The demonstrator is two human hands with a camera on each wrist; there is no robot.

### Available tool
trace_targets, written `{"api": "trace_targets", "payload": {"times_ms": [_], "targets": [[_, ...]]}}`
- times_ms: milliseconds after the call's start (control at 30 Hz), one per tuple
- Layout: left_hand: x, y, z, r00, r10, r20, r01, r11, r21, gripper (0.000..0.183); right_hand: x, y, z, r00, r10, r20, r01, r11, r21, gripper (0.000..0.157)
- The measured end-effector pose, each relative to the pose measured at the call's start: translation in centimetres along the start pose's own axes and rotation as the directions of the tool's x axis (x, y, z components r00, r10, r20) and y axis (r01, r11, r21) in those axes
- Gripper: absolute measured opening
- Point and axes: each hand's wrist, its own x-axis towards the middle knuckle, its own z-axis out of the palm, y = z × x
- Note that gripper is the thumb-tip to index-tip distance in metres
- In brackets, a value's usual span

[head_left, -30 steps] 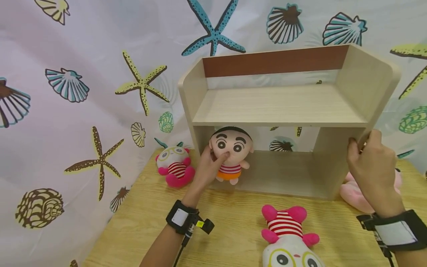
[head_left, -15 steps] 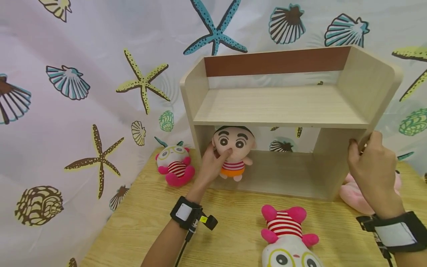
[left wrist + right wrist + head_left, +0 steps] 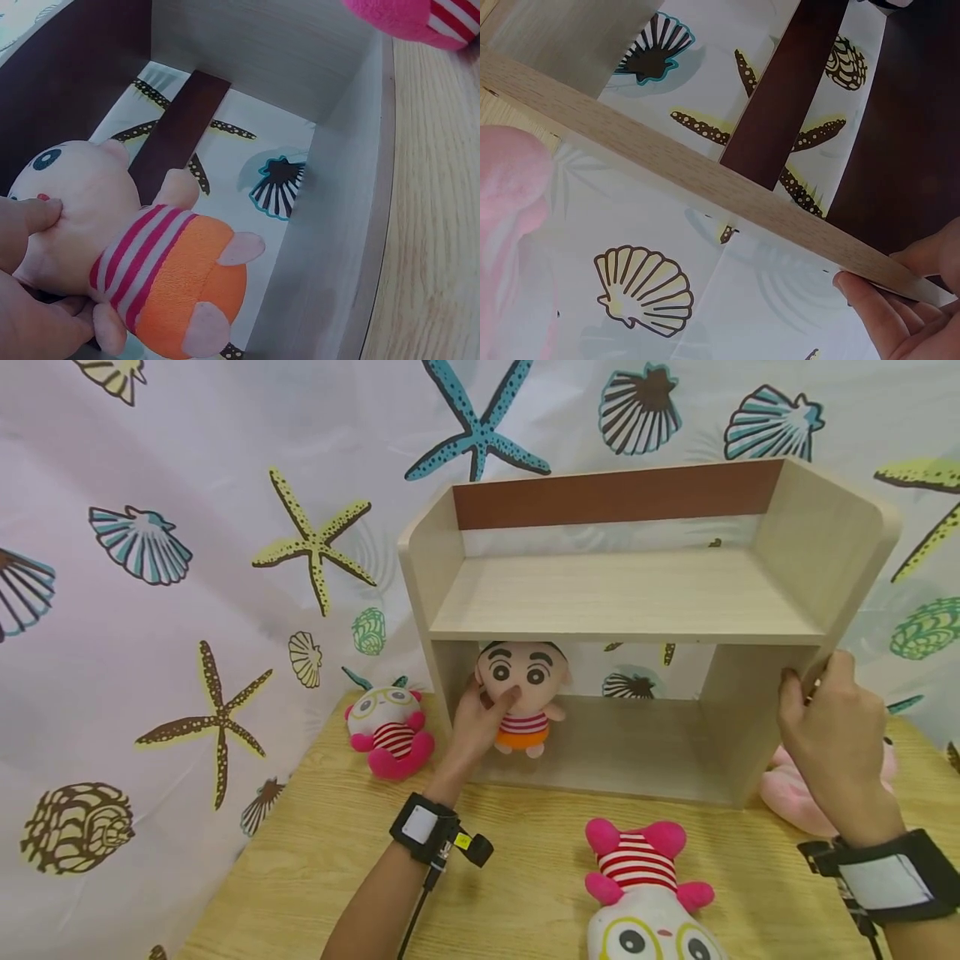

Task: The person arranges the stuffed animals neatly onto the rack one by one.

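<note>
Slightly deeper into the shelf (image 3: 630,595) went the doll (image 3: 523,724), pinched by the left hand (image 3: 476,720); the right hand (image 3: 836,739) gripped the shelf's right side, seemingly steadying it.

My bare left grip (image 3: 477,725) is stretched forward, left thumb (image 3: 39,214) opposing left fingers (image 3: 51,322) in a pinch, left forearm (image 3: 381,893) slanting up. My bare right grip (image 3: 840,731) is raised, right thumb (image 3: 931,251) and bent right fingers (image 3: 879,315) pinching.

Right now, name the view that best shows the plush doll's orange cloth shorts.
Left wrist view: the orange cloth shorts on the pale plush doll appear largest there. The head view shows them smaller; the right wrist view, not at all.
</note>
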Motion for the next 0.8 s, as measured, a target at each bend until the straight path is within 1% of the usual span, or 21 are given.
{"api": "trace_targets", "payload": {"times_ms": [133,233,367,533,800], "targets": [[0.6,-0.5,0.3,0.999,-0.039,-0.016,0.039,0.999,-0.015,0.066,0.0,-0.1,-0.1,1.000,0.009,-0.006,-0.009,1.000,-0.005,0.033],[0.9,-0.8,0.4,0.999,-0.049,-0.012,0.049,0.998,-0.030,0.066,-0.1,-0.1,-0.2,1.000,0.023,0.003,-0.023,1.000,-0.008,0.035],[1.2,-1.2,0.6,0.999,-0.032,-0.005,0.032,0.999,-0.024,0.066,-0.2,-0.1,-0.2,0.999,0.032,0.017,-0.032,0.999,-0.011,0.036],[1.7,-1.7,0.9,1.000,-0.005,-0.004,0.005,1.000,0.009,0.064,0.0,-0.1,-0.1,1.000,0.014,-0.007,-0.014,1.000,-0.012,0.035],[1.9,-1.9,1.2,0.996,-0.065,-0.056,0.062,0.996,-0.063,0.066,0.0,-0.1,0.1,1.000,0.014,0.011,-0.014,1.000,-0.012,0.036]]}}
